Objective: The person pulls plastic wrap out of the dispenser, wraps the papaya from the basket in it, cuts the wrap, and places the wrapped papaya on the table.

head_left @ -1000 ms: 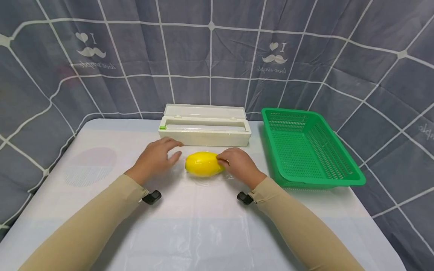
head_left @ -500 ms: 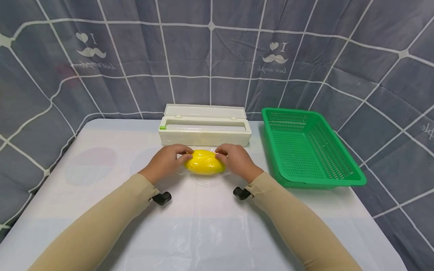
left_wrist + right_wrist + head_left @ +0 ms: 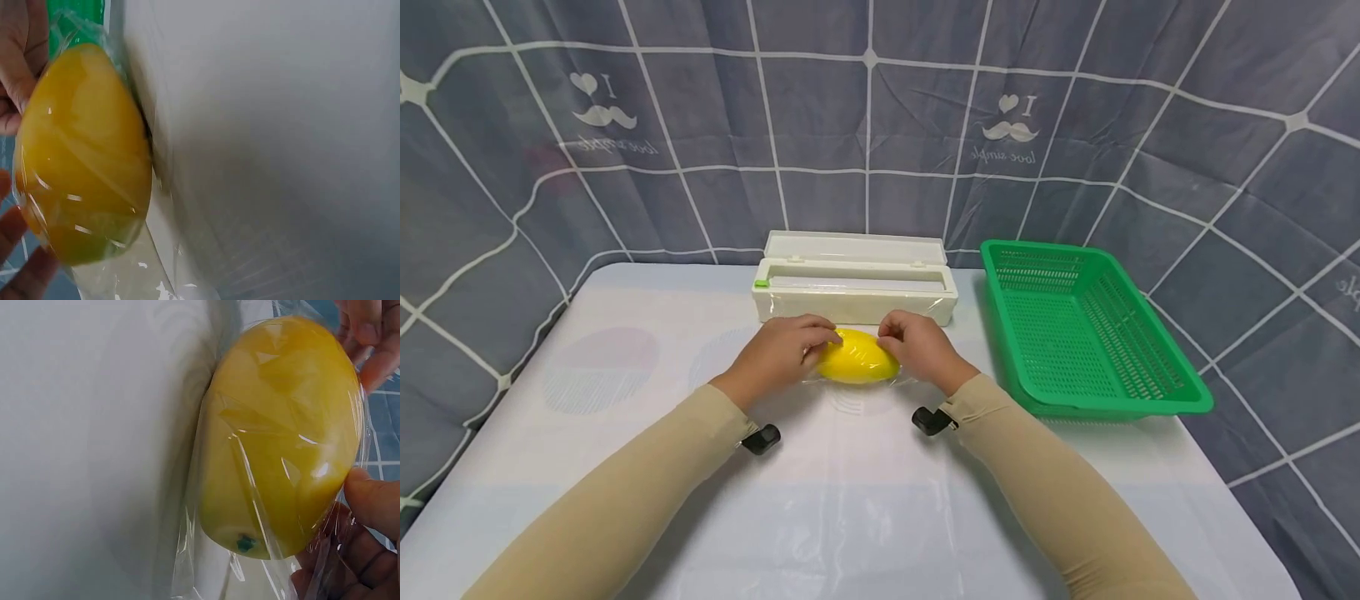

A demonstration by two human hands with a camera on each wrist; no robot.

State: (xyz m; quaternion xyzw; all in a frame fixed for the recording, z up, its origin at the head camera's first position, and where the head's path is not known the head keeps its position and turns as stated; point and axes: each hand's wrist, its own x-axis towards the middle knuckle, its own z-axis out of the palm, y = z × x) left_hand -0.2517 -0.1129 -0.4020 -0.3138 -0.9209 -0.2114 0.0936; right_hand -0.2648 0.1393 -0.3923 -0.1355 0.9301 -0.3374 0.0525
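Note:
A yellow mango (image 3: 859,358) lies across the table in front of me, wrapped in clear cling film (image 3: 262,487). The film spreads past both ends, and a small green stem spot shows in the right wrist view. My left hand (image 3: 781,350) rests its fingertips on the film at the mango's left end; in the left wrist view these fingers (image 3: 31,275) are spread against its side. At the other end, my right hand (image 3: 922,348) pinches the film between thumb and curled fingers, with the thumb (image 3: 375,497) close against the mango. Part of the right fingers is hidden behind film.
A white cling film dispenser (image 3: 854,310) with its lid (image 3: 854,247) raised stands just behind the mango. To the right is a green plastic basket (image 3: 1101,404). A white patterned cloth covers the table (image 3: 850,517), and a grey checked curtain (image 3: 820,108) hangs behind.
My left hand has come in from the left to the mango's left end, and its fingers have moved over the film. The right hand stays at the right end, shifting slightly.

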